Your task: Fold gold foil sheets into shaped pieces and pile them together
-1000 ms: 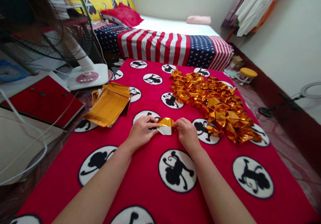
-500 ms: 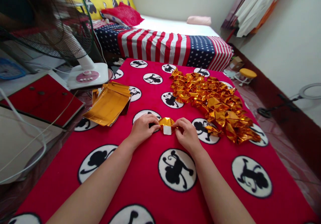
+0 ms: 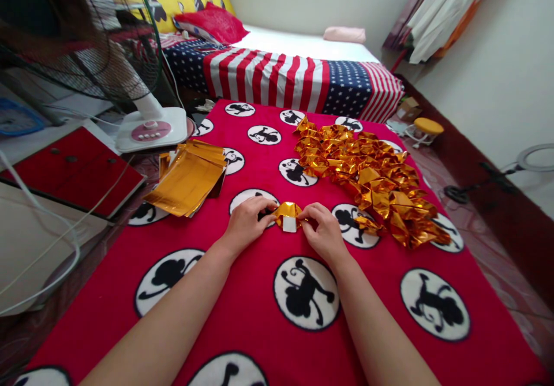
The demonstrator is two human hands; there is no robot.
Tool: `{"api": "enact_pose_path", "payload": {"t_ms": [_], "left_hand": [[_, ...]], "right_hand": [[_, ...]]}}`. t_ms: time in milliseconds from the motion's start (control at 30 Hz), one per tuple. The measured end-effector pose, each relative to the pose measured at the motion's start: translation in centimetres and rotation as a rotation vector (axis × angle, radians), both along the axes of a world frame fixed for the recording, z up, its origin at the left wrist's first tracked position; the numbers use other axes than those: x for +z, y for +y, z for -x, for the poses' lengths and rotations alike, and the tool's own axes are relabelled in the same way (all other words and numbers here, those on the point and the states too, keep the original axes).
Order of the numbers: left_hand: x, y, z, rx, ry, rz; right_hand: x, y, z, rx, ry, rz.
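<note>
A small folded piece of gold foil paper (image 3: 287, 209), with a white flap facing me, is held just over the red cloth (image 3: 242, 317). My left hand (image 3: 249, 223) pinches its left end between thumb and fingers. The right end is pinched by my right hand (image 3: 322, 230). Parts of both ends are hidden behind the fingertips. Farther to the right lies a heap of folded gold foil pieces (image 3: 359, 167), with one smaller piece (image 3: 367, 224) at its near edge. A stack of flat gold foil sheets (image 3: 184, 181) rests beyond my left hand.
At the left, a fan (image 3: 151, 126) stands beside a red-topped box (image 3: 71, 164); a white cable hangs there. Behind the cloth is a bed with a star-and-stripe cover (image 3: 264, 80). A yellow stool (image 3: 428, 125) and a ring-light stand (image 3: 497, 172) are on the right.
Both hands stay in nearly the same place, still pinching the foil piece. The foil's upper part looks slightly wider and differently bent. The fan's head has shifted a little.
</note>
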State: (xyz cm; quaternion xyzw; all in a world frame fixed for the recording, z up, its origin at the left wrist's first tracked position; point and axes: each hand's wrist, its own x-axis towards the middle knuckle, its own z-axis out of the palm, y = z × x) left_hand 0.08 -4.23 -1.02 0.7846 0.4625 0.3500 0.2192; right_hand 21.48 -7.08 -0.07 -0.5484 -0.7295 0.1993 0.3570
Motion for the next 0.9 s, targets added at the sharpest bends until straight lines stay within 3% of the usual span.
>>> {"api": "enact_pose_path", "payload": {"t_ms": [400,700,900], "left_hand": [[0.39,-0.03,-0.03,-0.102,0.116,-0.07],[0.2,0.26,-0.63,0.009,0.084,0.009],[0.63,0.0,-0.74,-0.002,0.108,-0.002]], "right_hand": [[-0.05,-0.08,0.01,0.005,-0.006,-0.002],[-0.11,-0.01,-0.08,0.013,-0.008,-0.008],[-0.12,-0.06,-0.07,0.012,-0.001,-0.014]]}}
